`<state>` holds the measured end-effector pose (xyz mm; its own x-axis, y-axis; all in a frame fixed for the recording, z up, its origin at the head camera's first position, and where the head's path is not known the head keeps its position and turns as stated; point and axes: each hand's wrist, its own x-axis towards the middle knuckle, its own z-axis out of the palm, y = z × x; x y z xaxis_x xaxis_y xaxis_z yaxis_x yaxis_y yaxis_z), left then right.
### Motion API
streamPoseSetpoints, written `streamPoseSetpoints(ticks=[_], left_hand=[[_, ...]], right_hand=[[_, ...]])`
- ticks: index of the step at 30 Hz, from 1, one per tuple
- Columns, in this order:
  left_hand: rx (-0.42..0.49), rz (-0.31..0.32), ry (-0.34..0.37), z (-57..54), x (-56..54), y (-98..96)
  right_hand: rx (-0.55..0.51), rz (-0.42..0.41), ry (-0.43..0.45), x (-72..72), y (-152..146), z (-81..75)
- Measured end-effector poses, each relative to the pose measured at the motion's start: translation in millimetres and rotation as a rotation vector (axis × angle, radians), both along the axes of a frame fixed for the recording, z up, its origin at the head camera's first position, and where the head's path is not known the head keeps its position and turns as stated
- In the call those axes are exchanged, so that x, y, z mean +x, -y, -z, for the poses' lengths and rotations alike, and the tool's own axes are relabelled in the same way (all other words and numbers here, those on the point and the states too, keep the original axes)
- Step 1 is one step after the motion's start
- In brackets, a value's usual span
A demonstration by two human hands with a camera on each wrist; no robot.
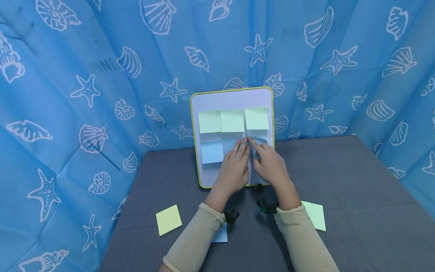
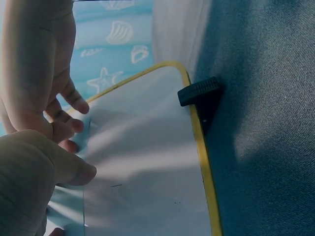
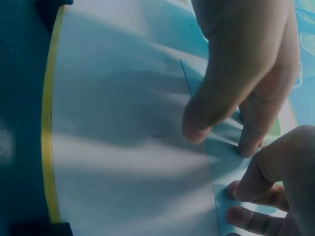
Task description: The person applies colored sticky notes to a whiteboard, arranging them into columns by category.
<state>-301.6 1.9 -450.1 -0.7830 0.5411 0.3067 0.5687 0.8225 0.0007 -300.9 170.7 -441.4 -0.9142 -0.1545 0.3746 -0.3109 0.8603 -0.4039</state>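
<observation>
A white board (image 1: 231, 99) with a yellow rim leans upright against the curtain. Three pale green sticky notes (image 1: 232, 121) form a row on it, and a blue sticky note (image 1: 212, 152) sits below at left. My left hand (image 1: 234, 168) rests straight fingertips on the middle blue note (image 1: 229, 139), mostly covering it. Beside it, my right hand (image 1: 271, 165) presses with an extended index finger near the left edge of another blue note (image 1: 259, 140), partly hidden. In the right wrist view, the right thumb (image 3: 197, 130) hangs near the lower edge of the blue paper (image 3: 216, 169).
On the grey table (image 1: 357, 189) lie a yellow note pad (image 1: 168, 220) at left, a blue pad (image 1: 221, 235) partly under the left forearm, and a green pad (image 1: 316, 216) beside the right sleeve. A black clip (image 2: 199, 92) grips the board's bottom edge. Behind hangs a blue shell-print curtain (image 1: 112, 83).
</observation>
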Motion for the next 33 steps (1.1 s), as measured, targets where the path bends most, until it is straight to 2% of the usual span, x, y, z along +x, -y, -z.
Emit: streamPoseSetpoints(ticks=[7, 17, 33], left_hand=[[0.003, -0.003, 0.005, 2.1, -1.9, -0.6], [0.002, -0.001, 0.0, 4.2, -3.2, -1.3], [0.027, 0.006, -0.003, 2.7, -2.0, -0.4]], right_hand=[[-0.001, 0.013, 0.006, 0.4, 0.6, -0.6], [-0.049, 0.048, 0.04, 2.7, -13.5, -3.3], [-0.117, 0.151, 0.006, 2.1, -38.9, -7.1]])
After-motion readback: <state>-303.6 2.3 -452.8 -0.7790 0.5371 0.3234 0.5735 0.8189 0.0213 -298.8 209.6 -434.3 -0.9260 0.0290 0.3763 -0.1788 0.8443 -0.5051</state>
